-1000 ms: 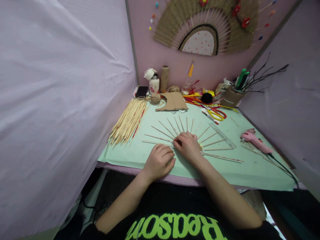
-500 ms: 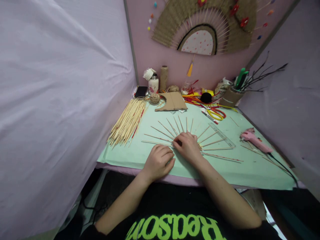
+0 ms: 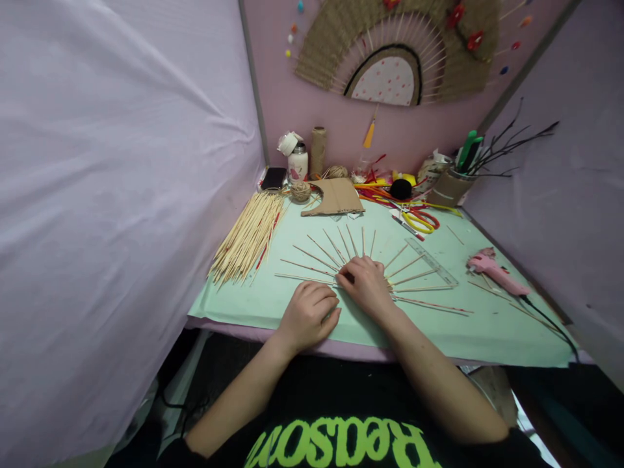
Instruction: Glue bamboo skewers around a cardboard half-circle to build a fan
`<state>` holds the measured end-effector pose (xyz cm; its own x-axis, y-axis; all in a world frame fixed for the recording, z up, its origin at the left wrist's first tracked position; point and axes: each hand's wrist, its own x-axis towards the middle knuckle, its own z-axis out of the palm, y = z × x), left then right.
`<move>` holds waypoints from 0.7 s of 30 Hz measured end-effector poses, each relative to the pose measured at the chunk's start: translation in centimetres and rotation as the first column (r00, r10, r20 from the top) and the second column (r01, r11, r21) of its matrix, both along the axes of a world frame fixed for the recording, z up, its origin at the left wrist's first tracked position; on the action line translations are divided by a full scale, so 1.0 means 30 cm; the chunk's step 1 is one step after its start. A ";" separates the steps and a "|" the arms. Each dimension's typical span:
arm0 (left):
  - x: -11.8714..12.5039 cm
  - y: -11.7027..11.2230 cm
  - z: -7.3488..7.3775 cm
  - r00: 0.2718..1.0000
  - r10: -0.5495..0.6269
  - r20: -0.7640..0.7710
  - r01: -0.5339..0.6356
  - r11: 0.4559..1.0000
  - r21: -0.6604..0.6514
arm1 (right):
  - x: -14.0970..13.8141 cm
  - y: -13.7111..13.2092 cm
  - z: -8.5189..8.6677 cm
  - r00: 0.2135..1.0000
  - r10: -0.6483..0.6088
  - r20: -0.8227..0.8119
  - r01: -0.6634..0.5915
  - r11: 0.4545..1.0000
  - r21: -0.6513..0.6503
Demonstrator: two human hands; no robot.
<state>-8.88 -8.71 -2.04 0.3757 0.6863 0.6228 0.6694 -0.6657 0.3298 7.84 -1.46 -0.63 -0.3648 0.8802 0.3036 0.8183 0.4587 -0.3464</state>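
Observation:
Thin wooden skewers point(image 3: 316, 255) are laid out in a fan on the mint-green table cover point(image 3: 273, 299). My right hand point(image 3: 368, 285) lies palm down over the middle of the fan, fingers together and pressing on the inner ends of the skewers. My left hand point(image 3: 308, 314) rests beside it on the table near the front edge, its fingers curled under; I cannot make out anything inside them. A clear plastic ruler point(image 3: 431, 261) lies across the right side of the fan.
A heap of loose skewers point(image 3: 248, 237) lies at the left. A cardboard piece point(image 3: 335, 197), twine ball point(image 3: 301, 191), scissors point(image 3: 419, 221), phone point(image 3: 273, 177), jar point(image 3: 298, 162) and pen cup point(image 3: 451, 187) stand at the back. A pink glue gun point(image 3: 494, 273) lies at right. Fabric walls enclose the table.

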 end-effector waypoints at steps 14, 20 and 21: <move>0.001 -0.002 0.005 1.000 0.006 0.000 -0.006 1.000 -0.026 | 0.013 -0.005 0.010 0.997 0.000 -0.077 0.002 1.000 0.029; 0.002 -0.001 0.003 1.000 -0.002 0.010 0.002 1.000 -0.020 | 0.085 0.025 0.046 0.990 -0.084 -0.115 0.093 0.993 0.076; 0.002 -0.001 0.004 1.000 -0.002 0.010 0.002 1.000 -0.022 | 0.097 0.031 0.052 0.990 -0.096 -0.105 0.104 0.992 0.076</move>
<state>-8.82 -8.73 -1.93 0.3707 0.6993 0.6112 0.6646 -0.6594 0.3514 10.76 -0.54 0.93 -0.2401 0.8816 0.4064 0.8244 0.4062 -0.3941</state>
